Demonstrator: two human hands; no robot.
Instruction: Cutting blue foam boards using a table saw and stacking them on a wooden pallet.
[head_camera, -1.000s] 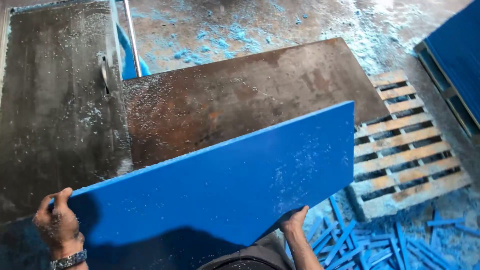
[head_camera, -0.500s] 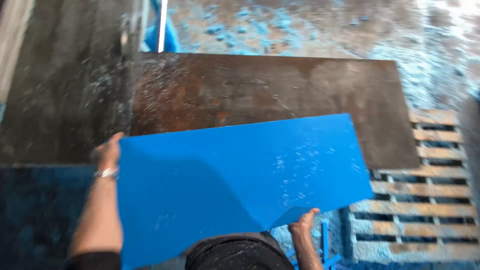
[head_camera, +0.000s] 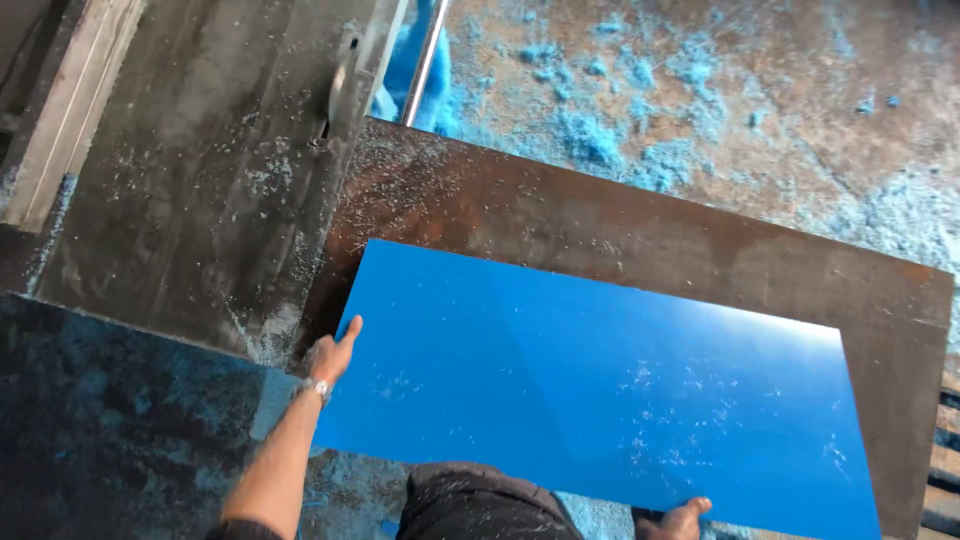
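Note:
A large glossy blue sheet lies flat on a rusty brown metal table, speckled with pale dust. My left hand rests against the sheet's left edge, fingers pointing up along it, a metal bracelet on the wrist. My right hand grips the sheet's near edge at the bottom of the view, fingers curled over it. Only part of that hand shows.
A grey, dusty machine bed adjoins the table on the left, with a slot and a metal lever. Blue shavings cover the floor beyond. A shiny rod stands at the top. Pallet slats show at far right.
The blue sheet has come down from a tilted hold to lie flat on the brown table, farther forward. My left hand slid along its left edge; my right stays on the near edge.

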